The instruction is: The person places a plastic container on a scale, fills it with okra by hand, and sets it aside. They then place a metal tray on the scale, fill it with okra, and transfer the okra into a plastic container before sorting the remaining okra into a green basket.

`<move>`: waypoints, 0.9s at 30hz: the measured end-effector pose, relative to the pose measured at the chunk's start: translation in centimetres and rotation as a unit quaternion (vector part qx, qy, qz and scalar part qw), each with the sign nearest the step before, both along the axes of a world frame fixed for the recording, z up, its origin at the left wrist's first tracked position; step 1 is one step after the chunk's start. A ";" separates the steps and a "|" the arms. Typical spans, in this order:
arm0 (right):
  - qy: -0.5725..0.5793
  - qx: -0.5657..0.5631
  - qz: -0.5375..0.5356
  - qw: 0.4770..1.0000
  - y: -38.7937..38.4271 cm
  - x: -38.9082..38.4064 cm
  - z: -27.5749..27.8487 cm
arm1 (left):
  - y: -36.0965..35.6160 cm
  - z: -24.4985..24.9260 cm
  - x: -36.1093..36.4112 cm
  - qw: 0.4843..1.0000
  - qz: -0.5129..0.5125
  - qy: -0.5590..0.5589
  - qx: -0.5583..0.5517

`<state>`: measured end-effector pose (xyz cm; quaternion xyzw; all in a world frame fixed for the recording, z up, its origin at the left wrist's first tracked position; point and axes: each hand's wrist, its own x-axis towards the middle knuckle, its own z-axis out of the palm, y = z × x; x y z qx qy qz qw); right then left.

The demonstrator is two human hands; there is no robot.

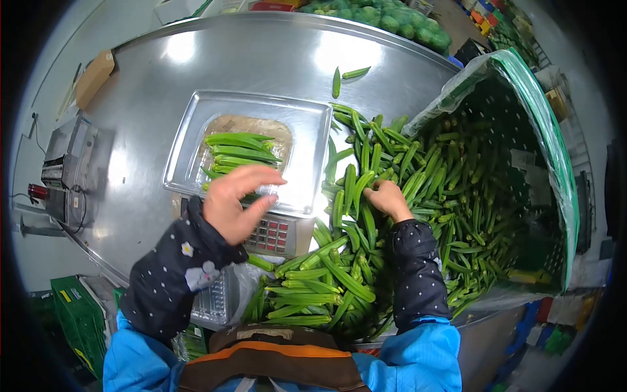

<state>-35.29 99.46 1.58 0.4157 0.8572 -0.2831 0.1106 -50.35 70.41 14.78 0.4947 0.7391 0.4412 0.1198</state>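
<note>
My left hand [236, 204] hovers over the near edge of the scale's metal pan [307, 124], its thumb and fingers apart. Several green okra pods [240, 149] lie side by side on a clear plastic tray [208, 171] in that pan. Under the hand is the scale's keypad [271, 234], partly covered. To the right, my right hand [389, 200] reaches into the loose okra pile [431, 176]. Its fingertips are closed on an okra pod [360, 188].
A green crate [568, 176] lined with plastic lies tipped at the right, okra spilling from it onto the steel table [261, 55]. A metal machine [68, 170] stands at the left. More clear trays [212, 300] sit near my body. Green netted bags [392, 19] lie beyond the table.
</note>
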 end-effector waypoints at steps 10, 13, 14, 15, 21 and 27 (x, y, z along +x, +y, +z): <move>0.046 -0.006 0.006 0.999 1.6 1.1 1.1 | -1.4 -1.7 5.2 0.991 -0.037 -0.129 -0.012; -0.115 0.030 0.136 0.984 0.6 1.6 2.7 | -2.1 -2.4 6.1 0.988 -0.037 -0.150 -0.022; -0.124 0.069 0.150 0.979 0.3 1.8 1.4 | -2.3 -2.6 6.3 0.986 -0.046 -0.155 -0.031; -0.123 0.070 0.151 0.978 0.1 2.0 1.4 | -2.5 -2.8 6.5 0.985 -0.055 -0.160 -0.040; 0.142 -0.294 -0.056 0.944 3.0 4.0 5.4 | -4.5 -3.5 6.4 0.985 -0.032 -0.169 -0.032; 0.153 -0.473 0.125 0.858 -1.6 -2.1 11.0 | -7.4 -5.1 7.3 0.965 0.026 -0.259 -0.031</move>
